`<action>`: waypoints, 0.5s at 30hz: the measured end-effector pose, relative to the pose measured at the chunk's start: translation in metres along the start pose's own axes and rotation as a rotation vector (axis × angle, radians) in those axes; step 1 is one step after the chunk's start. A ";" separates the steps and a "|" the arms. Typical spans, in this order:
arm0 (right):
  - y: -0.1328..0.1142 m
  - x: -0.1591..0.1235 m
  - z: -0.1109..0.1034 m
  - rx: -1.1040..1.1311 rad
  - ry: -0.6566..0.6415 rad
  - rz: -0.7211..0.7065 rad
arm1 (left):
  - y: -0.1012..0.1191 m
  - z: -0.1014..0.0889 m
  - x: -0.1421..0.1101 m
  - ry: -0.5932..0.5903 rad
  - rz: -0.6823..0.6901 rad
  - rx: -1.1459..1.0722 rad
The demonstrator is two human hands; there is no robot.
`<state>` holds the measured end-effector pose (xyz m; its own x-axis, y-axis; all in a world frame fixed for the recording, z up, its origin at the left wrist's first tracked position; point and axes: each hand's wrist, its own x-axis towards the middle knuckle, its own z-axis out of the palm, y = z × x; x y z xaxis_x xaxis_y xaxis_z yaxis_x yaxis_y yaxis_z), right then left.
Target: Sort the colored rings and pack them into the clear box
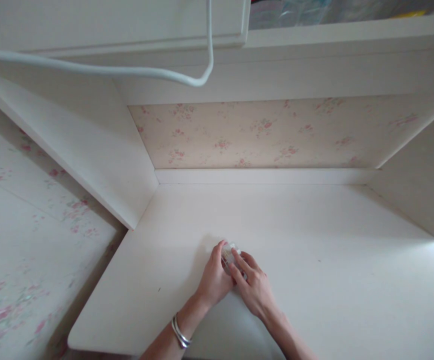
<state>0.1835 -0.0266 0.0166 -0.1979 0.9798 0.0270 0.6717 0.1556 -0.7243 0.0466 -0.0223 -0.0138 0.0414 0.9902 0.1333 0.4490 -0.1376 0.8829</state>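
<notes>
Between my two hands is a small clear plastic box with pale contents that I cannot make out. My left hand wraps around its left side and underside, a silver bangle on the wrist. From the right, my right hand grips the box, its fingers lying over the top and right edge. Part of the box is hidden under the fingers. Both hands are above the white desk top, near its front middle.
White side panels stand at the left and right. A cupboard overhangs the back, with plastic-wrapped things on its shelf. A white cable crosses the upper left. Floral wallpaper covers the wall behind.
</notes>
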 end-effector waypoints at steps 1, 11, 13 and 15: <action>0.001 0.000 -0.001 0.012 0.004 0.004 | 0.001 0.001 0.001 0.004 -0.004 -0.018; 0.010 0.001 -0.009 0.031 0.008 0.007 | 0.014 0.010 0.011 -0.084 -0.124 -0.399; 0.013 0.004 -0.012 0.071 0.012 0.012 | 0.012 0.009 0.011 -0.103 -0.158 -0.517; 0.018 0.007 -0.016 0.113 0.028 0.030 | 0.008 0.006 0.011 -0.114 -0.185 -0.580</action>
<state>0.2057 -0.0145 0.0143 -0.1579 0.9872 0.0218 0.5919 0.1123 -0.7982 0.0559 -0.0124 -0.0078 0.1185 0.9908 -0.0656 -0.0991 0.0775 0.9921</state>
